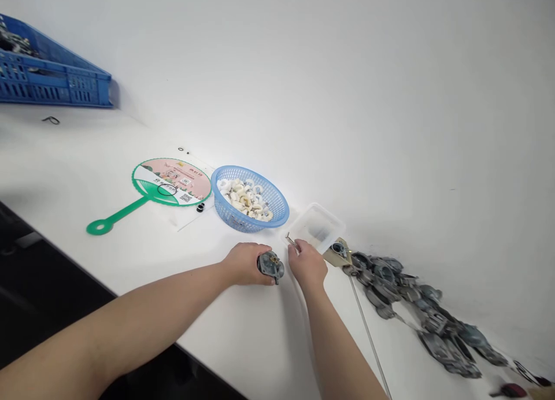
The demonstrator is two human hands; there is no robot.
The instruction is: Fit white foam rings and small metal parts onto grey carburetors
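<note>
Just below the centre of the frame, the left hand grasps a grey metal part resting on the white table. Right beside it, the right hand pinches a thin metal pin between its fingertips, near a clear plastic box. A blue basket of white rings sits just above

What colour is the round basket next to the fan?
The basket is light blue, seen clearest in the head view.
</note>
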